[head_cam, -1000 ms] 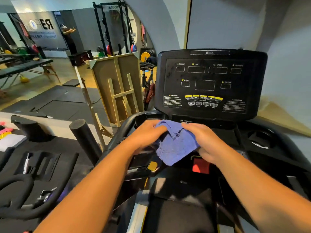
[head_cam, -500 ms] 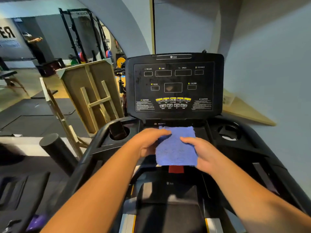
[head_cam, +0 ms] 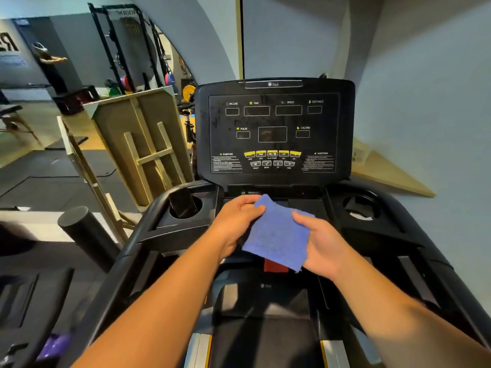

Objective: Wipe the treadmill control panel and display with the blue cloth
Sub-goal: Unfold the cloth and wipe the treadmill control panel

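Note:
A folded blue cloth (head_cam: 279, 232) is held between both hands over the lower console of the treadmill. My left hand (head_cam: 236, 221) grips its upper left corner, and my right hand (head_cam: 324, 240) holds its right edge with the thumb on top. Beyond the hands the black control panel (head_cam: 273, 128) stands upright, its display windows dark, with a row of yellow buttons (head_cam: 272, 154) near its bottom. The cloth is a short way below the panel and does not touch it.
A dark object stands in the left cup holder (head_cam: 184, 205); the right cup holder (head_cam: 360, 205) holds a pale scrap. A red safety tab (head_cam: 275, 266) shows under the cloth. A wooden frame (head_cam: 143, 144) leans left of the treadmill. A pale wall is close on the right.
The view swung right, centring the panel. The crumpled cloth has been spread flat into a folded square, and my right hand has slid down its right edge.

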`<state>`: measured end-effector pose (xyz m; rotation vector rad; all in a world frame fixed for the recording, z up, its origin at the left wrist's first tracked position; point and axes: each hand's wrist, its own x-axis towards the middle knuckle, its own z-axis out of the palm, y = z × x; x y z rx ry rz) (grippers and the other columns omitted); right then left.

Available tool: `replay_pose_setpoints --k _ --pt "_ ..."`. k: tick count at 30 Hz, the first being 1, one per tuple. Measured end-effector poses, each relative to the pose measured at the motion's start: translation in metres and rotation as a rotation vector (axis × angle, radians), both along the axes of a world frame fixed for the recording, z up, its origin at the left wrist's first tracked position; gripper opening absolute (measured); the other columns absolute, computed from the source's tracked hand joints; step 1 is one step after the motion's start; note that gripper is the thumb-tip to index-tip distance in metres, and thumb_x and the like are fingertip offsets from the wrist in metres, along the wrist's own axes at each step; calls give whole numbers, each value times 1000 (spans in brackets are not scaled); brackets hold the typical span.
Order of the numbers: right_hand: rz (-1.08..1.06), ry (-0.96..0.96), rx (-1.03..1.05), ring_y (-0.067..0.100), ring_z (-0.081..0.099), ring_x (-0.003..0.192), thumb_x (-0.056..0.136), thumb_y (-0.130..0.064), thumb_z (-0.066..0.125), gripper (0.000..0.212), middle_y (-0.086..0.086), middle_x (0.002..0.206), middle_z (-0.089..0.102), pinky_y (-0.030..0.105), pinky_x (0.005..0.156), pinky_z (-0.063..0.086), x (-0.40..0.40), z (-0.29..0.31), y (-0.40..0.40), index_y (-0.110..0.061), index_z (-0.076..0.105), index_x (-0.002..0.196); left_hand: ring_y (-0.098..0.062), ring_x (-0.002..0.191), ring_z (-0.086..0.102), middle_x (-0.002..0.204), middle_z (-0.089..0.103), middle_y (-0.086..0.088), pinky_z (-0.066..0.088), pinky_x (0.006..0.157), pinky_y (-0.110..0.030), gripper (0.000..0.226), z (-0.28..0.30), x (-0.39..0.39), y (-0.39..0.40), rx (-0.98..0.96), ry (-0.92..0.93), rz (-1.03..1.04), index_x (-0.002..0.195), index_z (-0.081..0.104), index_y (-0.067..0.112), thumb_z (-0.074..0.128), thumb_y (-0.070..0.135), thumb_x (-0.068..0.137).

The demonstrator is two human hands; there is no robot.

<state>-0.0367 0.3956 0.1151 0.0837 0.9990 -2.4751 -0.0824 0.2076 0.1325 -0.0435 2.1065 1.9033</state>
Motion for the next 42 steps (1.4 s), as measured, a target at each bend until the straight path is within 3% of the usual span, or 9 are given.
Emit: replay_pose_setpoints --k 7,10,15,23,28,31,34,37,42 --pt "-119 106 -143 36 56 130 95 -49 49 64 18 144 55 51 100 51 -6 38 10 -7 54 142 -11 69 67 110 78 1 53 76 -38 29 36 -14 -7 138 87 29 121 69 25 60 43 100" --pt "-103 7 -161 39 59 126 91 -60 50 74 21 139 59 53 96 53 -1 29 -4 -4 57 139 -17 77 70 107 80 0 54 83 -41 32 25 -14 -9 170 14 70 125 64 21 52 41 104" --pt "-158 -138 -176 40 62 121 99 -50 45 64 21 135 62 53 94 55 7 7 -25 -3 55 140 -28 107 70 109 76 -8 57 87 -45 42 -9 -4 -14 102 -136 97 127 66 19 42 46 108" --pt "-258 -29 -179 35 64 121 97 -54 49 55 12 130 67 48 97 53 -3 33 -13 -12 69 125 -26 102 65 120 73 -7 56 81 -39 41 -27 -14 -32 136 -135 218 129 62 15 36 41 110" --pt "-258 -120 -44 39 65 117 71 -28 83 69 17 134 64 50 86 57 -2 -4 -30 -8 62 133 -22 97 67 113 73 -5 56 86 -41 26 -47 -17 -43 16 -54 288 121 65 20 46 30 106" --pt "-378 -108 32 30 71 101 97 -23 57 23 11 120 69 41 80 60 -15 -16 -27 -17 67 117 -14 97 68 101 73 9 55 94 -40 16 -68 -16 -68 -250 138 347 104 69 31 53 34 103" --pt "-513 -63 404 25 65 108 104 -34 46 35 4 115 66 37 86 51 -29 -16 -29 -16 58 132 -6 92 62 99 68 12 48 86 -31 18 -87 -5 -95 -465 225 394 113 68 25 51 27 106" --pt "-616 342 988 17 50 134 104 -37 44 39 -11 133 55 29 104 37 -36 -26 -44 -30 48 142 -12 87 66 97 71 4 53 82 -34 19 -112 4 -119 -573 229 391 115 67 23 50 24 106" --pt "-297 683 1700 25 38 138 101 -46 35 53 2 146 43 45 116 30 -32 -95 -79 -21 33 148 -19 84 65 93 71 3 45 71 -33 24 -147 22 -145 -676 76 367 103 68 29 44 27 107"
